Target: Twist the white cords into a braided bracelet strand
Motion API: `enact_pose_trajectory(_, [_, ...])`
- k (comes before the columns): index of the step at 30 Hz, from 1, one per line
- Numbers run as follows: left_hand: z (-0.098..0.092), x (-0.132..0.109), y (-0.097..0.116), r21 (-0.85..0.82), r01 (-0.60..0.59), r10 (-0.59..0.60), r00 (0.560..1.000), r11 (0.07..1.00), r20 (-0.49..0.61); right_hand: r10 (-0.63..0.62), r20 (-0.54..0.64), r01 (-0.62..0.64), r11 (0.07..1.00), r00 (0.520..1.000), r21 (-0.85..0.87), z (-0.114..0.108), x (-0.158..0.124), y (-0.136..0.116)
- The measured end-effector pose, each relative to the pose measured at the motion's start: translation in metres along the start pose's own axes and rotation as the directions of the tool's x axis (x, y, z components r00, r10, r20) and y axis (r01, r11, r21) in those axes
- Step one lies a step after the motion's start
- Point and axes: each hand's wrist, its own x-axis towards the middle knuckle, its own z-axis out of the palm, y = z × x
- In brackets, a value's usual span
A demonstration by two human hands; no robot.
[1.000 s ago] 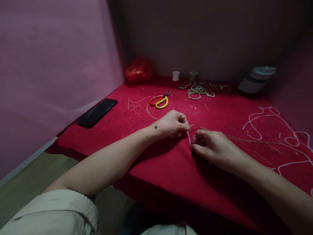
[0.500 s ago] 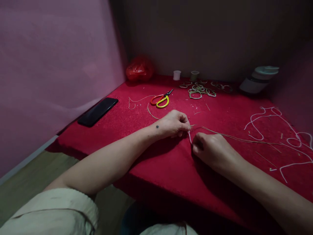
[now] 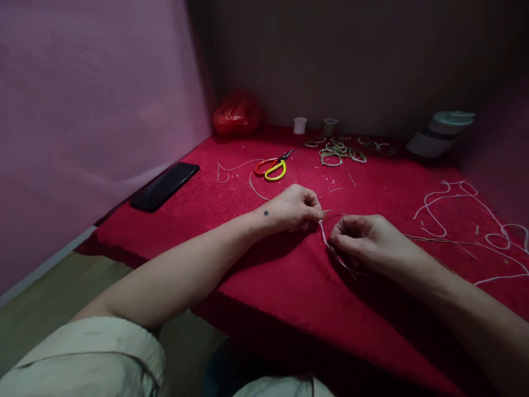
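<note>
My left hand (image 3: pixel 300 208) is pinched closed on a bundle of thin cords near the middle of the red cloth. White cords (image 3: pixel 326 240) hang out below its fingertips and trail down to the right along the cloth. Short tan cord ends (image 3: pixel 326 211) poke out just beyond the thumb. Close by on the right, my right hand (image 3: pixel 357 236) has its thumb and fingertips brought together beside the white cords. Whatever lies in that pinch is too small to make out. Longer tan cords (image 3: pixel 438 240) stretch out from behind the right hand.
Scissors (image 3: pixel 275 168) with red and yellow handles lie beyond my hands. Behind them are two small spools (image 3: pixel 300 125) and several green-and-white braided loops (image 3: pixel 336 151). A phone (image 3: pixel 165 186) lies left, a red bag (image 3: pixel 236 117) back left, a bottle (image 3: pixel 440 135) back right, loose white cord (image 3: pixel 467 193) right.
My right hand has let go of the white cords and shifted slightly up and right, and the cords now lie loose along the cloth. My left hand has stayed in place.
</note>
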Motion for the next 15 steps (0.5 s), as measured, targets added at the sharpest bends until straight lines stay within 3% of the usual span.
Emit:
enact_pose_trajectory(4, [0.000,0.000,0.000,-0.001,0.006,-0.006,1.000,1.000,-0.009,-0.209,-0.083,0.170,0.926,0.974,-0.338,0.008,-0.001,-0.001])
enact_pose_trajectory(9, [0.000,0.001,-0.001,0.008,0.006,-0.006,1.000,1.000,-0.003,-0.240,-0.080,0.145,0.783,0.967,-0.605,0.017,0.000,0.000])
enact_pose_trajectory(12, [0.000,0.001,-0.002,0.015,0.002,-0.002,1.000,1.000,-0.003,-0.242,-0.087,0.141,0.781,0.966,-0.609,0.017,-0.001,0.000])
enact_pose_trajectory(15, [0.000,0.001,-0.002,0.013,-0.002,0.002,1.000,1.000,-0.003,-0.203,-0.061,0.154,0.879,0.977,-0.451,0.010,-0.001,-0.001])
